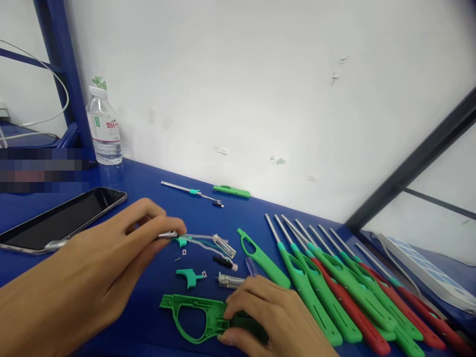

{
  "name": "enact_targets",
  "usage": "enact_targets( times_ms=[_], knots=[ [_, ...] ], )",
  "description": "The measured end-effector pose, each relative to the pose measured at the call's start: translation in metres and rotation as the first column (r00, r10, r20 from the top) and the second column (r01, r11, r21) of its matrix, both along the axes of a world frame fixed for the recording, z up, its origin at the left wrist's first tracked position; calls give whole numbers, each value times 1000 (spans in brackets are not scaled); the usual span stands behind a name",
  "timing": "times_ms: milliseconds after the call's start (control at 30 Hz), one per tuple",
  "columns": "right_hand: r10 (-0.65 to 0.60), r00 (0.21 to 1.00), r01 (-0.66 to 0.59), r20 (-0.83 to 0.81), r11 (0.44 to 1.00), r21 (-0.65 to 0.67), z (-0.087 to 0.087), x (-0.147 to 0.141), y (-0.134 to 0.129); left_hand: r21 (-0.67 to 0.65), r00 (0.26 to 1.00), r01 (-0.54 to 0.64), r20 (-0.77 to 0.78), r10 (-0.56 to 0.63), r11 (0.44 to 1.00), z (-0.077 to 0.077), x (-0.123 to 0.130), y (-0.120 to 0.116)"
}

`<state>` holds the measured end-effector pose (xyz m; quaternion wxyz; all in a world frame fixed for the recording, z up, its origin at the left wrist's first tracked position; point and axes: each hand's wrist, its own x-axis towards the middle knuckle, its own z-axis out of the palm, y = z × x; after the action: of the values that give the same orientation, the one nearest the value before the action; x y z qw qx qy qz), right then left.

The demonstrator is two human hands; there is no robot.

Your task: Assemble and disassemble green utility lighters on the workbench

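My left hand (126,243) is closed on a metal lighter tube (167,234), its far end poking out behind my wrist. From the tube run thin wires to a clear fuel tank (224,245) and a black igniter (222,262). My right hand (267,312) grips an open green lighter casing half (182,303) on the blue tabletop, covering its handle end. Just above those fingers lies another clear tank (230,281), with a purplish clear piece (251,267) beside it. Teal triggers (190,276) and tiny loose parts lie between my hands. A second green casing half (262,260) rests farther back.
Several assembled green and red lighters (334,282) fan out at right. Along the wall lie a tube assembly (178,186) and a green casing piece (232,191). A phone (70,215) and a water bottle (104,126) are at left, a power strip (427,270) at far right.
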<state>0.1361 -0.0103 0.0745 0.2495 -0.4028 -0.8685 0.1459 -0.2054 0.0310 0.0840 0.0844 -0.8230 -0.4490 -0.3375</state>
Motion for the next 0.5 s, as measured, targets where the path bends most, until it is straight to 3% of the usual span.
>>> enact_targets(
  times_ms=[133, 233, 367, 500],
  knots=[
    [6, 1000, -5, -29, 999, 45, -7, 2, 2, -37, 995, 65, -73, -68, 997, 26, 18, 59],
    [17, 998, -12, -52, 996, 87, -14, 3, 4, -134, 978, 75, -181, -98, 988, 35, 21, 118],
    [2, 1000, 0, -25, 997, 80, -18, 3, 7, -262, 939, 64, -311, -147, 963, 30, 21, 177],
    [6, 1000, -6, -5, 997, 74, -19, 3, 9, -315, 905, 96, -367, -214, 944, 13, 21, 198]
  ],
)
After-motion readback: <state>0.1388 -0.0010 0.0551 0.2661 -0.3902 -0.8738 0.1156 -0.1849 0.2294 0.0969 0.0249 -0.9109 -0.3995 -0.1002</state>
